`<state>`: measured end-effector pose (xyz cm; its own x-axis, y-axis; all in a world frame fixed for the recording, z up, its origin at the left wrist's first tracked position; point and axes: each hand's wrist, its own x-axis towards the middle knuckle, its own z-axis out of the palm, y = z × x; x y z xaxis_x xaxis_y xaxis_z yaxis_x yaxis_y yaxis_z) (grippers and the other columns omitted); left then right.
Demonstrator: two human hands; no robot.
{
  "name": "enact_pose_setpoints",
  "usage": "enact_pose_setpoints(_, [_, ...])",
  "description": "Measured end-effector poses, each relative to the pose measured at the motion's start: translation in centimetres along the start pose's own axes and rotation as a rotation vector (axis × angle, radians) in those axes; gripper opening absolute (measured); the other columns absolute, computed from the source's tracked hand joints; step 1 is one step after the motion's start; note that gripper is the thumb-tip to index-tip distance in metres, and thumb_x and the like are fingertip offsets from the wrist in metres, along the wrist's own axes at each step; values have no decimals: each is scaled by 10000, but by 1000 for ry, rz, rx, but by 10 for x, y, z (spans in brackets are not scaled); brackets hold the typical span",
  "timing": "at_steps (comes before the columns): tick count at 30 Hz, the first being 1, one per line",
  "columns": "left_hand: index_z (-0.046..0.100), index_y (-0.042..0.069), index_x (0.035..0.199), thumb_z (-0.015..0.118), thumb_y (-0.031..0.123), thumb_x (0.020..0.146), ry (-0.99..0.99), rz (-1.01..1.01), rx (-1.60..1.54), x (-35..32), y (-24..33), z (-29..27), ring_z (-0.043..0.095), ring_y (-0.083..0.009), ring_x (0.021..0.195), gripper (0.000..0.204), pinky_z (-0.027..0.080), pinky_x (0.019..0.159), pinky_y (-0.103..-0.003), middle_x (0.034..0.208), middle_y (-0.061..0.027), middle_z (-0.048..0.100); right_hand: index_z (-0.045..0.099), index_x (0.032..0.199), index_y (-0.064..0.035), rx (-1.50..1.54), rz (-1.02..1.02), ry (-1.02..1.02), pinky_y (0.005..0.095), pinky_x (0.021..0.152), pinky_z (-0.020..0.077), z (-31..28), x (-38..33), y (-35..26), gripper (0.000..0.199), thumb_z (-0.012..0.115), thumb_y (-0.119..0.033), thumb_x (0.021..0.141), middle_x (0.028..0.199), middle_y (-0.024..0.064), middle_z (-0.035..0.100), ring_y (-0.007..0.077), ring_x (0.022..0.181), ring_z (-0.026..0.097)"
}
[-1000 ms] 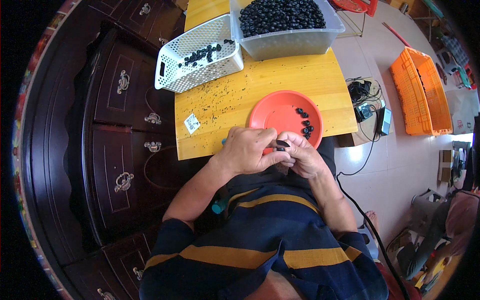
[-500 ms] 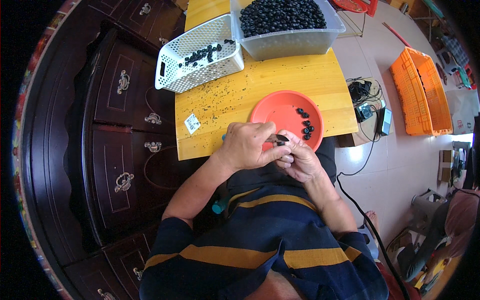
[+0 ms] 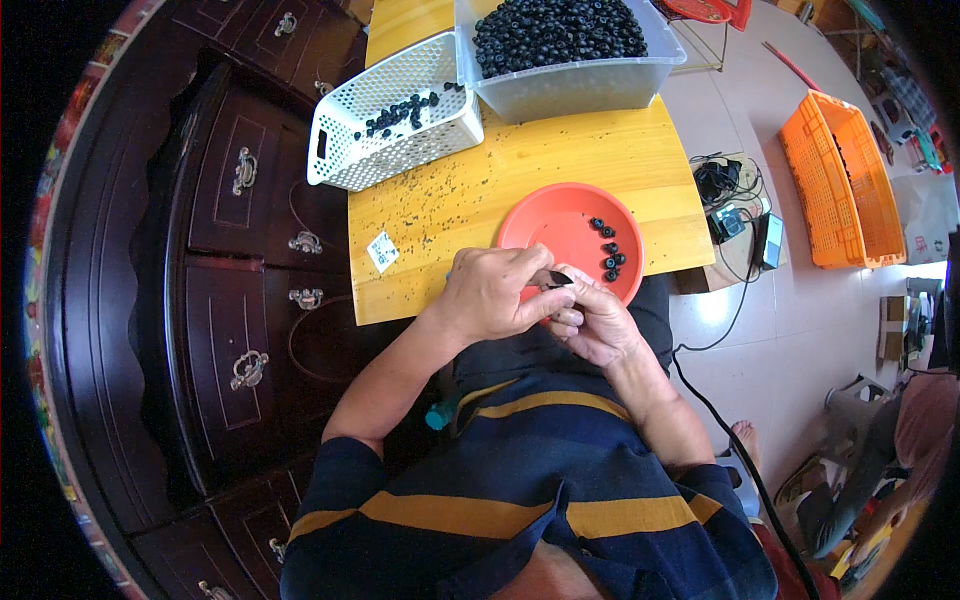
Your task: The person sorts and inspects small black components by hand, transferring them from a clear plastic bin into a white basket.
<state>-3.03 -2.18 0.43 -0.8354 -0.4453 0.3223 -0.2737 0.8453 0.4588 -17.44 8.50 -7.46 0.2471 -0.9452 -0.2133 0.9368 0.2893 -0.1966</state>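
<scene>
My left hand (image 3: 488, 294) and my right hand (image 3: 598, 322) meet over the near edge of a coral-red round bowl (image 3: 540, 218). Both are closed, with fingertips pinched together. Between them a small dark pointed piece (image 3: 561, 278), blade-like in outline, juts from my left fingers toward my right thumb. Whatever else my right fingers grip is hidden. Inside the bowl, several small black round pieces (image 3: 609, 248) with hollow-looking centres lie along the right side.
A white perforated basket (image 3: 420, 150) holds some black pieces; a translucent bin (image 3: 570, 95) is heaped with them. Dark crumbs and a white label (image 3: 382, 252) lie on the yellow table (image 3: 660, 150). Dark drawers (image 3: 235, 370) flank the left; an orange crate (image 3: 835, 190), cables and a person (image 3: 915, 425) are right.
The dark pointed piece has turned slightly between my fingertips. Both hands stay nearly in place over the bowl's near edge, and the whole view has shifted slightly.
</scene>
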Motion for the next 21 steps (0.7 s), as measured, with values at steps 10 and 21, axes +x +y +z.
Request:
enact_pose_setpoints(10, [708, 97, 988, 758, 350, 867, -64, -392, 154, 26, -37, -38, 718, -324, 695, 286, 568, 639, -444, 777, -123, 719, 626, 1182, -63, 74, -16, 49, 227, 581, 449, -8, 9, 2, 314, 606, -339, 1034, 888, -15, 562, 78, 675, 492])
enact_pose_setpoints(21, [695, 31, 847, 721, 437, 894, 61, -701, 528, 77, -187, -101, 688, -281, 671, 410, 520, 651, -404, 713, -131, 694, 542, 1369, 3, 146, -163, 84, 405, 1068, 501, -10, 7, 0, 511, 541, -395, 1049, 1426, 181, 561, 306, 1330, 551])
